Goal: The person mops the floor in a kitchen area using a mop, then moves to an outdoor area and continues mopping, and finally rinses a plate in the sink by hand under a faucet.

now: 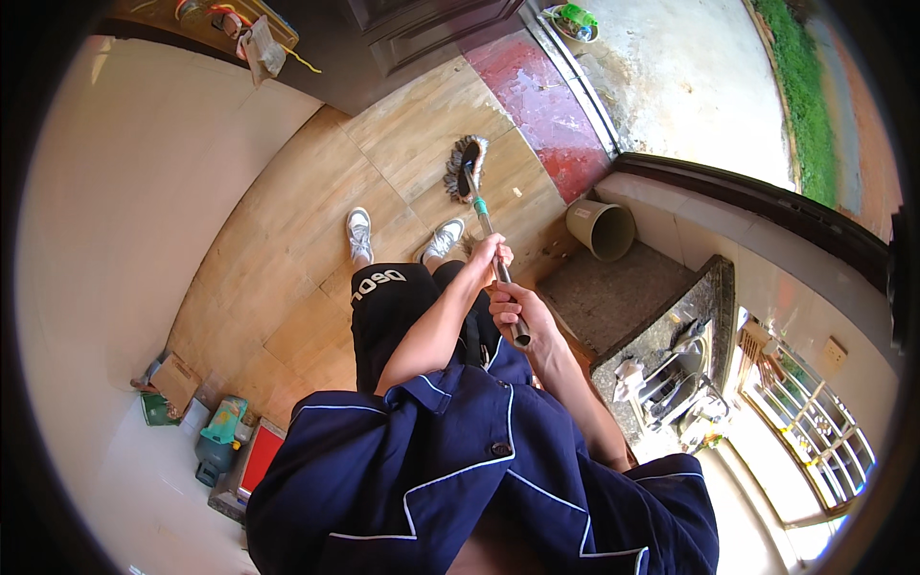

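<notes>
Both of my hands grip the metal pole (502,272) of a mop. My left hand (490,256) is wrapped around it farther down, toward the mop head. Close to the hollow top end, my right hand (520,310) holds the same pole. A green collar (480,206) sits on the lower shaft. The mop head (467,167), dark on top with a grey fringe, rests on the wood-look tile floor (388,151) beyond my shoes. A small pale scrap (517,192) lies to the right of the mop head.
A beige bin (602,228) lies tipped, its mouth facing me, by the right wall. Nearer stands a stone counter (611,374) with a sink (668,388). Ahead are a dark door (417,36) and a red threshold (539,93). A gas cylinder (215,449) stands at left.
</notes>
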{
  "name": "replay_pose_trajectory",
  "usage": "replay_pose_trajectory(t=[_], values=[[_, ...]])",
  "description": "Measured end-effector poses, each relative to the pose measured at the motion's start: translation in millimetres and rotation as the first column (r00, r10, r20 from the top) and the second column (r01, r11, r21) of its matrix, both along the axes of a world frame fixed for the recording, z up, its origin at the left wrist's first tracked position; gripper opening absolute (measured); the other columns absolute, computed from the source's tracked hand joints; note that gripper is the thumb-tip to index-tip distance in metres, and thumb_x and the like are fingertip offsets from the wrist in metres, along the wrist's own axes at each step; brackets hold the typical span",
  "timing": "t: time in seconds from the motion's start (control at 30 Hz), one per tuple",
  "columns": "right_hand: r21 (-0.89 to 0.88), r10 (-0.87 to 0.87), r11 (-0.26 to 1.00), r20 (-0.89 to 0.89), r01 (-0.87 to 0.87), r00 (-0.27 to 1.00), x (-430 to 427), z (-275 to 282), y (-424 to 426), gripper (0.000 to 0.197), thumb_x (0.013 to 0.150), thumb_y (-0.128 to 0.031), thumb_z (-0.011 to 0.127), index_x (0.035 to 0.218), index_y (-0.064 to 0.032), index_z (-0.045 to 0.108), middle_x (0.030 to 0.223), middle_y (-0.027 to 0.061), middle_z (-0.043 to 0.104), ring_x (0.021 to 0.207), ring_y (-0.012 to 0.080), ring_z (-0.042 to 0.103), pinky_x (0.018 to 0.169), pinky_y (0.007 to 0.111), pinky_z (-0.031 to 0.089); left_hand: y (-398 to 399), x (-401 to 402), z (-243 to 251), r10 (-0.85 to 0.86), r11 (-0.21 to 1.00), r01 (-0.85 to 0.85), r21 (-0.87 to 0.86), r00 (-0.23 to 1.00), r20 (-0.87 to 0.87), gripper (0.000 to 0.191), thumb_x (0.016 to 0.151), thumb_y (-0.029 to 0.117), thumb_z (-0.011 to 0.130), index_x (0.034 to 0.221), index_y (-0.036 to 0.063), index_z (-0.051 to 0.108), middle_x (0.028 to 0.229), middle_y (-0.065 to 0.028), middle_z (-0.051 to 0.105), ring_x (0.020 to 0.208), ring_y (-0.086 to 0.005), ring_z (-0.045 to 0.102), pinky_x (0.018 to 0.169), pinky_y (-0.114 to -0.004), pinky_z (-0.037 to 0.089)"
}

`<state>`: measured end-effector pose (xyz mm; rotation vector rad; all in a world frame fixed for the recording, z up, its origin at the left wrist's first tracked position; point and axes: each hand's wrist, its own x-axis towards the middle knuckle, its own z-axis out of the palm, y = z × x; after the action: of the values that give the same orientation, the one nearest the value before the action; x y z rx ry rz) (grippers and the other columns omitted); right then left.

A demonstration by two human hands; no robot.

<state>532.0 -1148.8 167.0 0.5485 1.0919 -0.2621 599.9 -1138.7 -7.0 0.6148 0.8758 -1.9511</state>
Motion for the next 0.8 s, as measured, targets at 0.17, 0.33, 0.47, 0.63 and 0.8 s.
replay_pose_trajectory(t=[0.17,0.33,0.47,0.63,0.8], values=[[-0.058,-0.305,0.95,0.04,0.307,0.952,16.0,-5.5,26.0,0.009,0.086,-0.01,0.04,0.079,-0.0059,0.038,0.057,-0.0011,0.038,0.04,0.0028,0.033,0.031,0.016,0.029,-14.5,17.7,22.5,-0.371,0.908,0.42,0.008,0.795,0.48,0.013,0.073,0.01,0.046,0.062,0.0027,0.043,0.048,-0.0066,0.043,0.037,-0.0182,0.042,0.038,-0.03,0.037],[-0.079,-0.689,0.706,0.156,0.704,0.708,42.3,23.0,68.5,0.018,0.087,-0.011,0.039,0.094,0.0051,0.041,0.059,0.0004,0.038,0.04,0.0031,0.034,0.033,0.016,0.031,-5.4,39.9,46.0,-0.628,0.631,0.776,0.002,0.509,0.589,0.013,0.073,0.01,0.046,0.065,0.0006,0.046,0.052,-0.0079,0.048,0.043,-0.0201,0.05,0.04,-0.032,0.043],[-0.015,-0.856,0.469,0.238,0.883,0.458,68.8,34.7,113.7,0.023,0.088,-0.012,0.039,0.097,0.0082,0.042,0.058,0.0006,0.037,0.038,0.0034,0.034,0.032,0.016,0.032,20.7,61.1,58.6,-0.709,0.392,0.919,-0.048,0.335,0.621,0.013,0.074,0.008,0.044,0.065,-0.0011,0.047,0.057,-0.0101,0.05,0.047,-0.0213,0.053,0.044,-0.032,0.047],[0.059,-0.937,0.262,0.255,0.963,0.24,101.6,40.5,174.3,0.022,0.088,-0.014,0.04,0.096,0.0065,0.045,0.057,0.0,0.037,0.038,0.0037,0.034,0.032,0.016,0.032,71.2,81.4,68.3,-0.778,0.221,0.975,-0.023,0.19,0.598,0.012,0.075,0.005,0.041,0.065,-0.001,0.044,0.055,-0.009,0.048,0.047,-0.0197,0.051,0.044,-0.032,0.048],[0.121,-0.939,0.227,0.291,0.966,0.184,119.8,22.4,226.4,0.022,0.088,-0.015,0.04,0.097,0.0043,0.046,0.057,-0.0003,0.034,0.039,0.0049,0.033,0.032,0.016,0.031,120.3,93.1,59.4,-0.773,0.001,0.993,0.118,-0.074,0.63,0.011,0.076,0.006,0.043,0.068,-0.0004,0.046,0.055,-0.0075,0.049,0.046,-0.0174,0.05,0.043,-0.03,0.047]])
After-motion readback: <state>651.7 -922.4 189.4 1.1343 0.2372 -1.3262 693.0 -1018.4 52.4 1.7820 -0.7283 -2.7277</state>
